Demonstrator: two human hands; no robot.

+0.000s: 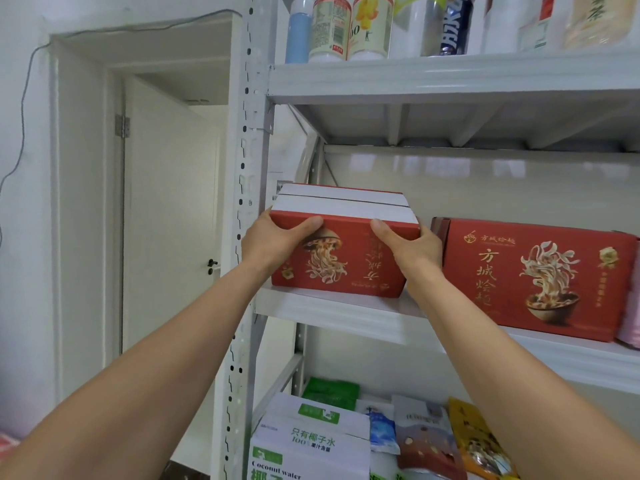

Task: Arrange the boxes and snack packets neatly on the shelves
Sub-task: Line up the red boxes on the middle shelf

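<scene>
A red noodle box with a white top stands at the left end of the middle shelf, its print turned sideways. My left hand grips its left upper corner, thumb across the red front. My right hand grips its right upper corner the same way. A second red noodle box stands upright to the right, a small gap apart from the first. On the bottom shelf lie several snack packets beside a white and green coconut water carton.
Bottles and cans line the top shelf. The white perforated shelf post runs down just left of the held box. A white door and wall are further left. A pink packet edge shows at far right.
</scene>
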